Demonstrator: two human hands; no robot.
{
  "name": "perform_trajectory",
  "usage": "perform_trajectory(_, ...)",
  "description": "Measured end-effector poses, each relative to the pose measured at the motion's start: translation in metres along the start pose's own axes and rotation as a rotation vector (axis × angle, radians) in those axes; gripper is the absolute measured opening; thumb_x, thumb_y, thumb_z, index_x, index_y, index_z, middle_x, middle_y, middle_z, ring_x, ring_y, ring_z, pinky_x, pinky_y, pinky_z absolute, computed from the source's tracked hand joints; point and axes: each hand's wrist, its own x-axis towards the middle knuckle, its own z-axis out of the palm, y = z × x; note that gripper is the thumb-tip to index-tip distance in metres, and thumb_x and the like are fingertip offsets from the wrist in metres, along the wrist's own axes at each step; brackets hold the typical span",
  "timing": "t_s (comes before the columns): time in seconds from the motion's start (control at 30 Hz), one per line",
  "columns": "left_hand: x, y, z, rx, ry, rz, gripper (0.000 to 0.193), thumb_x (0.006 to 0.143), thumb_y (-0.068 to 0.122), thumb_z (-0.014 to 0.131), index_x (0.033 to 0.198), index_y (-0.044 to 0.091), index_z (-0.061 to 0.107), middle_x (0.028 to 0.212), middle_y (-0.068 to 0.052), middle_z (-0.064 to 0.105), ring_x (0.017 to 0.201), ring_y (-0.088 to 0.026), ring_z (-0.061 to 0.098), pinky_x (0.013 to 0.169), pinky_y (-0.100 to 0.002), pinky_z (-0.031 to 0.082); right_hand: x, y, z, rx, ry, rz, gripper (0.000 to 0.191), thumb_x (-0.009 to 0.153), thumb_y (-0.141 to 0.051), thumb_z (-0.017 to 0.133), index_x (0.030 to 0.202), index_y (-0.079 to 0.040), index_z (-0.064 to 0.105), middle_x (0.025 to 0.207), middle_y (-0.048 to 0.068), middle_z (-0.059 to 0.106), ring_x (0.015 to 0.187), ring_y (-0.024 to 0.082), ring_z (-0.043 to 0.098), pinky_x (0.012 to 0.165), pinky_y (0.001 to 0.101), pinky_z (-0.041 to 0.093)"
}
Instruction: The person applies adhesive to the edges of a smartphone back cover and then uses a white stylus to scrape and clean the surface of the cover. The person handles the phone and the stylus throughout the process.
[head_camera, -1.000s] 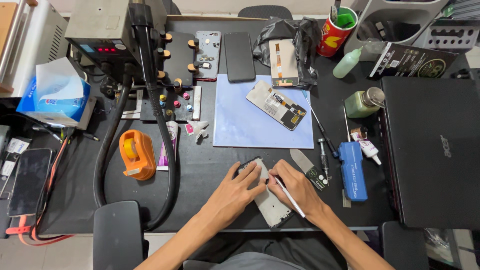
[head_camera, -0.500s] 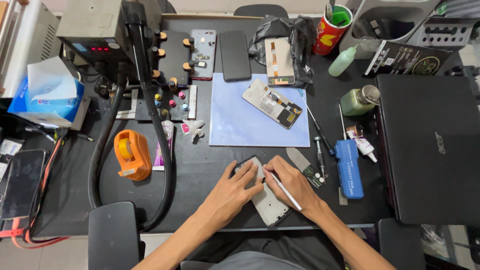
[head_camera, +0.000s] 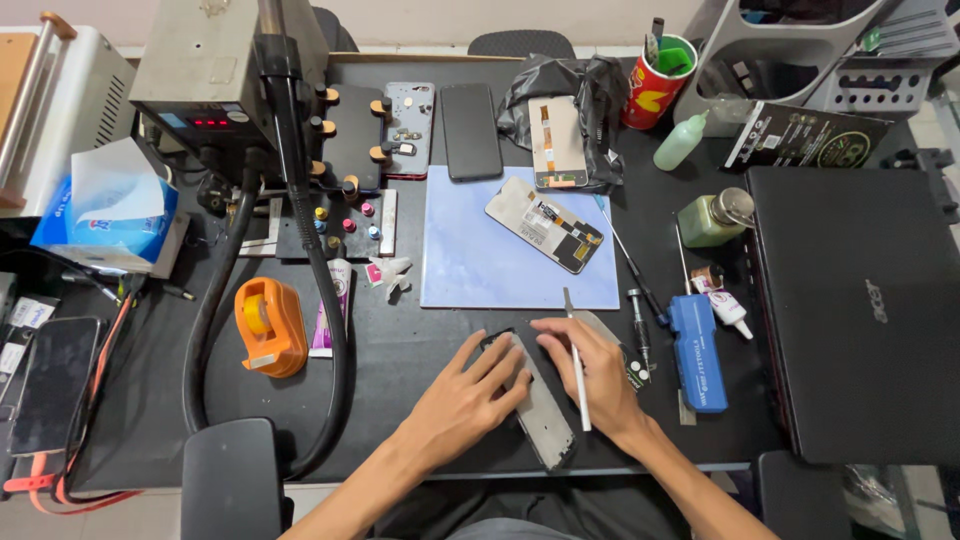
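Note:
A disassembled phone frame (head_camera: 545, 415) lies slanted on the black desk near the front edge. My left hand (head_camera: 466, 398) rests flat on its upper left part, fingers spread over it. My right hand (head_camera: 592, 377) presses on the frame's upper right edge and holds a thin white tool (head_camera: 576, 372) that runs along the back of the hand, tip pointing away from me. A phone screen assembly (head_camera: 545, 224) lies face down on the pale blue work mat (head_camera: 470, 262) beyond my hands.
A closed black laptop (head_camera: 860, 310) fills the right side. A blue box (head_camera: 698, 352), screwdrivers (head_camera: 636, 280) and small bottles lie between it and my hands. An orange tape dispenser (head_camera: 268, 326), thick black hose (head_camera: 330, 320), heating station (head_camera: 215, 80) and tissue box (head_camera: 105, 210) stand left.
Both hands stay on the phone frame with only slight finger shifts. The head camera has drifted a little, so the desk sits slightly differently in view.

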Motion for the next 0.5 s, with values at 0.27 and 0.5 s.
perform_trajectory(0.27,-0.001,0.003,-0.014,-0.026,0.12,0.029,0.043,0.083,0.01,0.065,0.126,0.001,0.068,0.136,-0.018,0.063,0.14,-0.037,0.052,0.117,-0.058,0.039,-0.001,0.007,-0.002,0.371,0.011,0.051,0.027,0.098,0.003,0.058,0.124,0.004,0.062,0.127,0.013,0.072,0.118,0.018,0.071,0.1,0.0294,0.056)
perform_trajectory(0.5,0.0,0.004,-0.019,-0.061,0.155,0.08,0.045,0.085,0.01,0.065,0.129,0.003,0.067,0.136,-0.017,0.064,0.14,-0.036,0.053,0.119,-0.057,0.038,-0.005,0.011,0.001,0.48,-0.032,0.315,0.026,0.089,-0.004,0.073,0.114,0.003,0.07,0.096,0.005,0.073,0.08,0.007,0.069,0.073,0.0238,0.058)
